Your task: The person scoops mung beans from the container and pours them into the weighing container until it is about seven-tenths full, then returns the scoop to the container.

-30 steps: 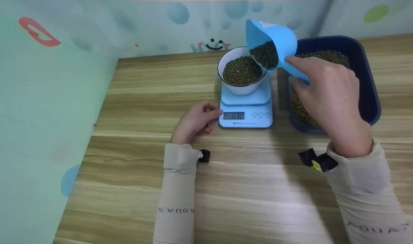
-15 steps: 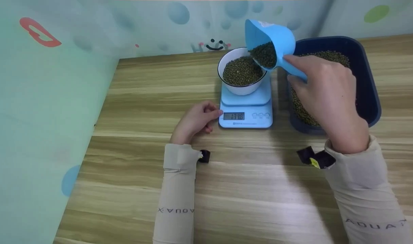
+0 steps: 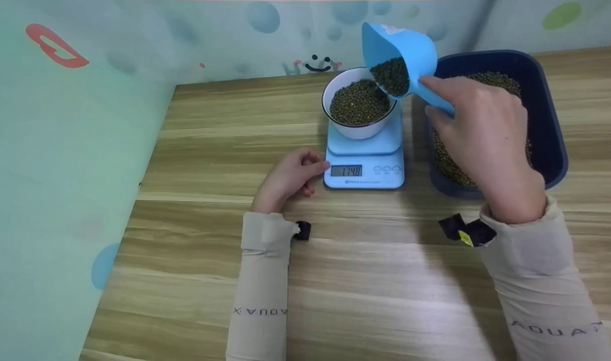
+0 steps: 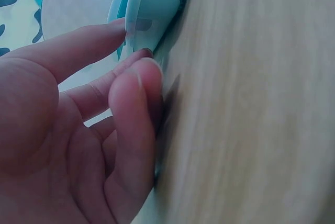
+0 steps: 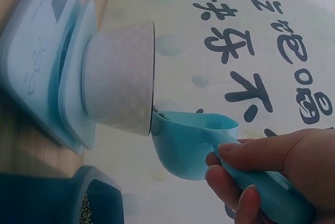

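In the head view my right hand (image 3: 486, 130) grips the handle of a blue scoop (image 3: 420, 52). The scoop is tilted left, its lip at the bowl's right rim, with small dark green beans (image 3: 392, 77) inside. Below it a white bowl (image 3: 359, 132) with a dark rim holds more beans. That bowl stands on a light blue kitchen scale (image 3: 365, 181), whose display (image 3: 346, 171) reads about 174.8. My left hand (image 3: 293, 175) rests on the table; its thumb touches the scale's left edge and the other fingers are loosely curled. The right wrist view shows the scoop (image 5: 183, 150) against the bowl (image 5: 118, 77).
A dark blue tub (image 3: 550, 120) of beans stands right of the scale, partly under my right hand. Behind the wood-grain table (image 3: 210, 150) is a patterned backdrop (image 3: 225, 35), and a pale green wall (image 3: 44, 165) lies to the left.
The right hand and scoop have shifted very slightly left and up, still tilted over the bowl. The scale's reading has risen from 169.0 to about 174.8. My left hand has stayed put.
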Demonstrator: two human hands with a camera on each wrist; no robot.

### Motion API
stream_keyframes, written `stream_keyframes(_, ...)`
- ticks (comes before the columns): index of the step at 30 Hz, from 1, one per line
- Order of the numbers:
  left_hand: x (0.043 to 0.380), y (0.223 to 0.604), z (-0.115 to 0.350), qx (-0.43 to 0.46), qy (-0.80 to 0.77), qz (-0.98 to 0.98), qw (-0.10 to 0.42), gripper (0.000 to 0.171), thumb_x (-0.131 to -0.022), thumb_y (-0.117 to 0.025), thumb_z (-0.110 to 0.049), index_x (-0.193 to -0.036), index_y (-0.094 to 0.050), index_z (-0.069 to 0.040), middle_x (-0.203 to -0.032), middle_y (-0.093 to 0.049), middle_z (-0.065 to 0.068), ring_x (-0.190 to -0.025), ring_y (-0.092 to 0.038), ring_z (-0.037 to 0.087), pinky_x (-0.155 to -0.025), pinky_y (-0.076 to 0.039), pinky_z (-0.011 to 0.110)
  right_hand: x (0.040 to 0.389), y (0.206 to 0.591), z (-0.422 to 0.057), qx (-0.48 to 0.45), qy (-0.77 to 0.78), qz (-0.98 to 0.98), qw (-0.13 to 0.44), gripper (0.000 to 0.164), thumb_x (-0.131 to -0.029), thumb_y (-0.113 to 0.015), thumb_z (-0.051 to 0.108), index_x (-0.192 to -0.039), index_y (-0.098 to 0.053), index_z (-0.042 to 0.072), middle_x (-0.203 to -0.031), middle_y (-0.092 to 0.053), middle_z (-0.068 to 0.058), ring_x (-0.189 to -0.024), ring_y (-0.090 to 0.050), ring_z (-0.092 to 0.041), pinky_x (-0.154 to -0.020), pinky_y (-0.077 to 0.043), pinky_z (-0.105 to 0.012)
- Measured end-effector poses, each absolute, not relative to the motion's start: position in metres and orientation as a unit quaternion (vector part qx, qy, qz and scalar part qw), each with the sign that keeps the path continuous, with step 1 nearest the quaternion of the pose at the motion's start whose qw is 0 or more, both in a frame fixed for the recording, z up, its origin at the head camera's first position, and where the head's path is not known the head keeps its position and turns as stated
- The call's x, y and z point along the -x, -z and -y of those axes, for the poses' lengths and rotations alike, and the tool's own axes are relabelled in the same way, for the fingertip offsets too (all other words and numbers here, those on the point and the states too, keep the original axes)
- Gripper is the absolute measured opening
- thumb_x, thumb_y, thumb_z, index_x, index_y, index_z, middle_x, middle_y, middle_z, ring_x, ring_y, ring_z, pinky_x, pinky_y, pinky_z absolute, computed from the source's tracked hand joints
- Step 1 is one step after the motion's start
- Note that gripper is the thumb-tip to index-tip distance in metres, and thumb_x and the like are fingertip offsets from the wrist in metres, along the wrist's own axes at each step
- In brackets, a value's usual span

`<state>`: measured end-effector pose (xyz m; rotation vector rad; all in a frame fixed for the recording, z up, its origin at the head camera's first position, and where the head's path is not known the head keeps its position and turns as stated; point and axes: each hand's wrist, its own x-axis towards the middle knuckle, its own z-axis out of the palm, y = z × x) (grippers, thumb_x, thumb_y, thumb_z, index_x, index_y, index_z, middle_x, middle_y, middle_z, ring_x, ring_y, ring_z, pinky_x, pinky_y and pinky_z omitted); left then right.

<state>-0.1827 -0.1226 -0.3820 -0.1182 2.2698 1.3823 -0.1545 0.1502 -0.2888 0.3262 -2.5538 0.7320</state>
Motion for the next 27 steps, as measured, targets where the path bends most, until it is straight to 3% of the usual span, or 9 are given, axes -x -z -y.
stream_keyframes(14,0.1831,0.3807,0.1228,0.053,-0.496,-0.831,0.246,0.024,-0.09,-0.059,-0.032,-0.106,-0.057,-0.014,-0.096,-0.057,0.006,-0.054,-0.051,0.011,-0.05,-0.048,0.021,0.155,0.2902,-0.1503,-0.121,-0.262,0.926,0.244,0.034,-0.087,-0.061,0.006,-0.118,-0.064,0.02,-0.108,-0.067,-0.01,-0.084,-0.063,-0.036,-0.055,-0.043,-0.047)
stream_keyframes(21,0.1828,0.3795,0.1228,0.05,-0.5,-0.83,0.244,0.022,-0.09,-0.059,-0.031,-0.105,-0.057,-0.014,-0.093,-0.056,0.005,-0.054,-0.052,0.011,-0.049,-0.048,0.021,0.155,0.2898,-0.148,-0.119,-0.26,0.927,0.244,0.034,-0.087,-0.062,0.006,-0.118,-0.064,0.02,-0.109,-0.067,-0.009,-0.088,-0.063,-0.035,-0.06,-0.046,-0.05)
stream_keyframes(27,0.1826,0.3797,0.1223,0.053,-0.497,-0.831,0.245,0.023,-0.09,-0.06,-0.032,-0.105,-0.057,-0.015,-0.095,-0.057,0.006,-0.054,-0.052,0.011,-0.049,-0.048,0.022,0.1527,0.2905,-0.1423,-0.126,-0.246,0.928,0.252,0.033,-0.087,-0.062,0.007,-0.117,-0.064,0.021,-0.106,-0.068,-0.009,-0.081,-0.064,-0.033,-0.053,-0.044,-0.045)
